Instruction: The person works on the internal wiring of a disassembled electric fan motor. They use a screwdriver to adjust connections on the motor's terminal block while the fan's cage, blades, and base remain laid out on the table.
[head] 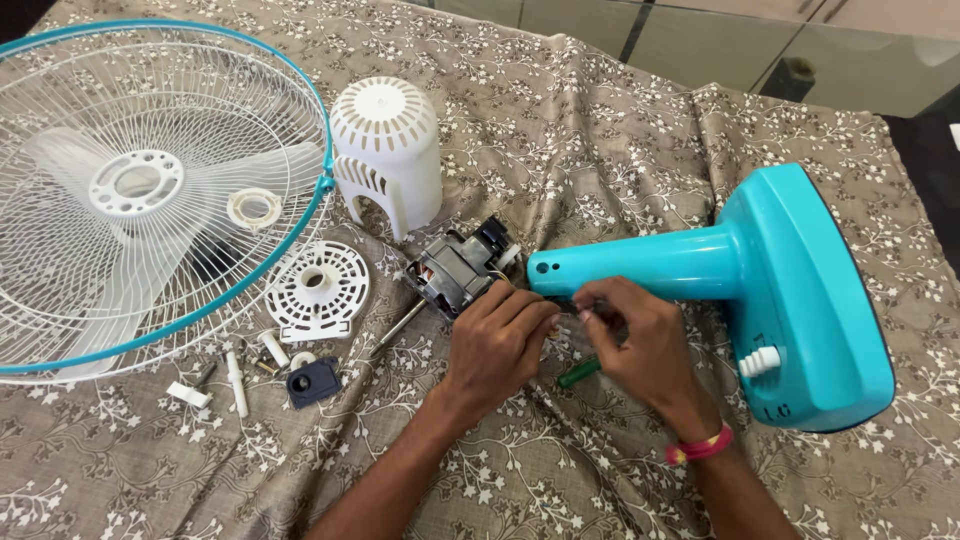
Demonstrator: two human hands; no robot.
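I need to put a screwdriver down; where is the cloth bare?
Bare cloth lies between the white motor cover and the teal fan base. Crowded: small parts below the grille, and around both hands.

Fan guard (150,190) cut off by the left edge, green tool (579,373) mostly hidden under the right hand (640,345), small part pinched in its fingers (590,312) too tiny to identify, both forearms cropped at the bottom edge
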